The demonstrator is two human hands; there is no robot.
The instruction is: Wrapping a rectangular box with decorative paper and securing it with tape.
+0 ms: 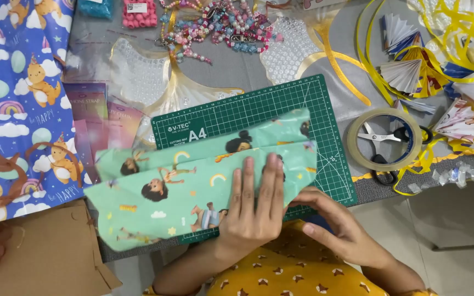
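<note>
We have one view, worn on the head, looking steeply down and close over the grey table [237, 68]. Our own lap fills the near edge; the table's far side runs off the top.

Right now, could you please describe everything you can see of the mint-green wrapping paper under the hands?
The wrapping paper is mint green, printed with cartoon children, rainbows, clouds and stars. It looks thin and glossy, folded into a long band with overlapping layers, lying tilted across the green cutting mat and past its left edge. The left hand presses flat on it; the right hand pinches its lower right edge.
</note>
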